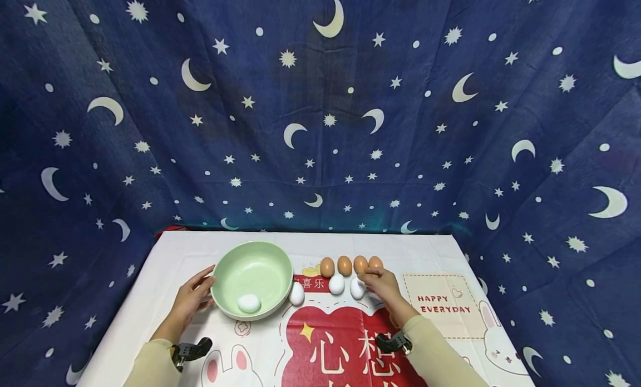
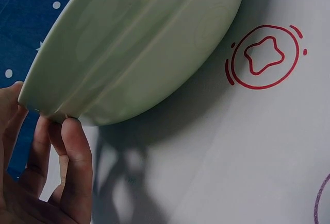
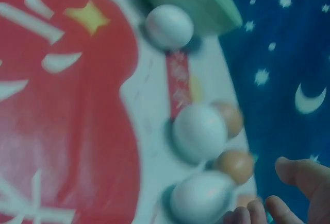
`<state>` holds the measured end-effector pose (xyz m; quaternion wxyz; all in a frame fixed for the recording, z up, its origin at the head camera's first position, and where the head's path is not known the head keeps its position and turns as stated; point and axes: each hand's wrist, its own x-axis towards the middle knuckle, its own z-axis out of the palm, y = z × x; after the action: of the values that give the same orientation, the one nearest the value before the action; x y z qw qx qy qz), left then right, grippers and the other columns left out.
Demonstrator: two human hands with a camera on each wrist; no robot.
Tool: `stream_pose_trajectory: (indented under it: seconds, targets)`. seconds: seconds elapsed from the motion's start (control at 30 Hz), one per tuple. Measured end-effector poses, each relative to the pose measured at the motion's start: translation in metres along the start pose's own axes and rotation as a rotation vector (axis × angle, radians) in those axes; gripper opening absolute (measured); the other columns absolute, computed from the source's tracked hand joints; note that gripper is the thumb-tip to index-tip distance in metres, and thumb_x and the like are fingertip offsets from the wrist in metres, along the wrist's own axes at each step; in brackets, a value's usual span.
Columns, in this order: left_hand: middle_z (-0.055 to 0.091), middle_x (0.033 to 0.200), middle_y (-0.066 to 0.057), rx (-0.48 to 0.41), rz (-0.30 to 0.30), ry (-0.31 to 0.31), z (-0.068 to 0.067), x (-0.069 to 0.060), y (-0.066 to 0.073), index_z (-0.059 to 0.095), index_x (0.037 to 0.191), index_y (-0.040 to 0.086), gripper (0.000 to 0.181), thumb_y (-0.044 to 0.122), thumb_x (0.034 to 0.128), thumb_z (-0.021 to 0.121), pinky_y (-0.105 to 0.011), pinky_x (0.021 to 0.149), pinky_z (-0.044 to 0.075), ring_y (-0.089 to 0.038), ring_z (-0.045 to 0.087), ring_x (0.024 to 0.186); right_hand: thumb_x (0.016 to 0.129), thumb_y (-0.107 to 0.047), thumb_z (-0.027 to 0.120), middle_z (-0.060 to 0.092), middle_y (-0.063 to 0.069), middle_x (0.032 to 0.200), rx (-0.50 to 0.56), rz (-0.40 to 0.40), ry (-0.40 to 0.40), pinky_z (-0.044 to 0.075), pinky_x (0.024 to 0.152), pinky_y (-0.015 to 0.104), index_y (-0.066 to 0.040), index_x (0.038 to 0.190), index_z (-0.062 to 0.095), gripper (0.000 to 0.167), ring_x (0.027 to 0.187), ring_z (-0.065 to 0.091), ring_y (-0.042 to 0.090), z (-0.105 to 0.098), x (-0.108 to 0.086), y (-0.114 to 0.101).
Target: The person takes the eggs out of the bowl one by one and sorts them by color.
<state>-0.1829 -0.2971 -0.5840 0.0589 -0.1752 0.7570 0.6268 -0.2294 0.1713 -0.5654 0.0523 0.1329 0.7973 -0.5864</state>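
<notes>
A light green bowl (image 1: 260, 273) stands on the left half of the table, with one white egg (image 1: 248, 303) inside. My left hand (image 1: 192, 298) holds its left rim; in the left wrist view the thumb is at the rim and fingertips (image 2: 72, 123) touch the outer wall. Just right of the bowl lies another white egg (image 1: 296, 293). Farther right are a white egg (image 1: 336, 283) and the rightmost white egg (image 1: 358, 287). My right hand (image 1: 384, 287) hovers beside that rightmost egg, thumb and fingers apart, holding nothing in the right wrist view (image 3: 294, 198).
Several brown eggs (image 1: 344, 266) form a row behind the white ones. A white tablecloth (image 1: 175, 259) with red prints and rabbits covers the table. Dark blue curtains (image 1: 320, 125) with moons and stars close off the back and sides.
</notes>
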Motion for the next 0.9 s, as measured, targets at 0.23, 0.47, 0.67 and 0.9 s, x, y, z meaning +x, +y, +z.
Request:
stream_pose_trajectory:
  seconds: [0.23,0.47,0.67,0.9]
  targets:
    - [0.053,0.119,0.001,0.002,-0.004,0.009,-0.001,0.001,-0.002,0.039,0.152,0.015,0.061,0.041,0.0995,0.056,-0.023,0.071,0.058,0.004,0.059,0.085,0.087,-0.011,0.071,0.069,0.020,0.107,0.033,-0.067,-0.086,0.059,0.080,0.039,0.008,0.118,0.064,0.036,0.083,0.068,0.017,0.037,-0.003,-0.046]
    - [0.053,0.118,0.002,-0.001,-0.007,0.005,-0.001,0.002,-0.003,0.038,0.152,0.015,0.064,0.043,0.0984,0.057,-0.023,0.071,0.058,0.005,0.059,0.085,0.086,-0.019,0.074,0.071,0.014,0.104,0.035,-0.124,-0.233,0.058,0.078,0.032,0.002,0.118,0.066,0.039,0.083,0.065,0.012,0.089,-0.013,-0.085]
    - [0.053,0.119,0.001,-0.002,-0.009,0.004,-0.001,0.001,-0.001,0.038,0.152,0.016,0.062,0.042,0.0989,0.057,-0.023,0.071,0.058,0.004,0.060,0.085,0.086,-0.014,0.074,0.071,0.016,0.103,0.049,-0.142,-0.416,0.058,0.087,0.037,0.007,0.120,0.064,0.041,0.094,0.069,0.023,0.139,-0.029,-0.103]
    - [0.052,0.120,-0.001,-0.007,-0.003,0.009,0.000,0.002,0.000,0.040,0.151,0.015,0.062,0.042,0.0983,0.058,-0.023,0.070,0.058,0.002,0.059,0.085,0.083,-0.014,0.078,0.071,0.011,0.096,-0.064,-0.065,-0.509,0.059,0.082,0.034,0.004,0.119,0.065,0.042,0.097,0.070,0.031,0.190,-0.047,-0.106]
